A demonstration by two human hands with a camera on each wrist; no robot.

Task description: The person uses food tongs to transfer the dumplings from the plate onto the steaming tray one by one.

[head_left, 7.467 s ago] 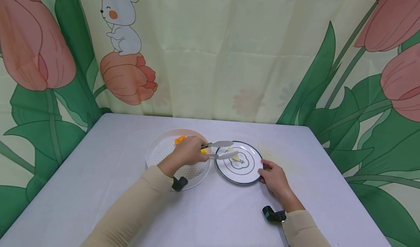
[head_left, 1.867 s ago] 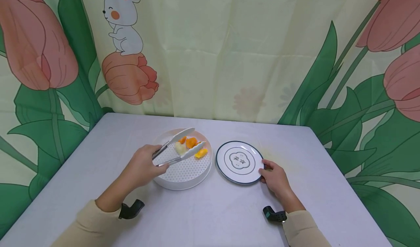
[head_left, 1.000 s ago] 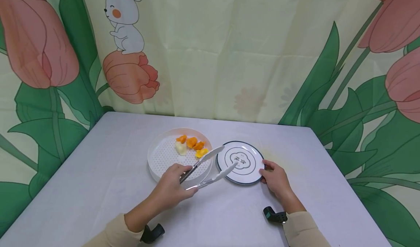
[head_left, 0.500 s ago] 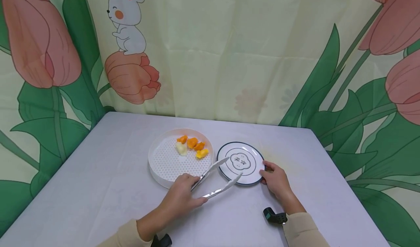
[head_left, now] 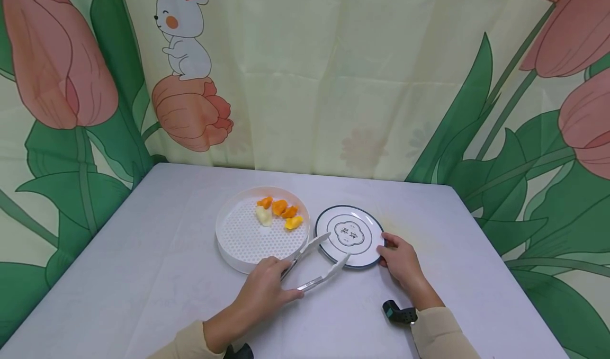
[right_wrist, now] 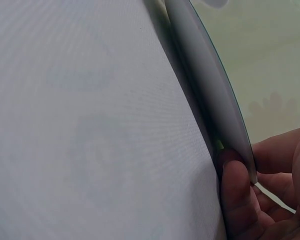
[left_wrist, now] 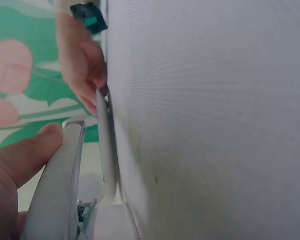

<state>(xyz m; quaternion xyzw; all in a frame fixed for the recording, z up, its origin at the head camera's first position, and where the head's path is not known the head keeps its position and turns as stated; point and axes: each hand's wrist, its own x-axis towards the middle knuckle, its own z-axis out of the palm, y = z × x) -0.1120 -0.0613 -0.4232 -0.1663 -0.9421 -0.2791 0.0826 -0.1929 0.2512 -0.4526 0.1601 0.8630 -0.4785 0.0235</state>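
Note:
My left hand (head_left: 267, 290) holds a pair of metal tongs (head_left: 314, 282) with pale tips. Their arms stand apart with nothing between them, the tips by the near left rim of a white plate (head_left: 369, 250). Blue edges the plate, and dark characters mark its middle. At its right rim, my right hand (head_left: 402, 261) pinches the plate between thumb and fingers, as the right wrist view also shows. Left of the plate, a round white perforated tray (head_left: 238, 240) bears several orange pieces (head_left: 279, 207), a yellow piece (head_left: 293, 222) and a pale piece (head_left: 263, 216).
A white cloth covers the table (head_left: 176, 232). Behind it hangs a curtain (head_left: 295, 83) printed with tulips and a rabbit. Tray and plate stand close together, near the middle of the table.
The pale piece went from over the plate into the tray with the tongs. Since then, my left hand has brought the spread tongs back right and nearer. My right hand stays at the rim.

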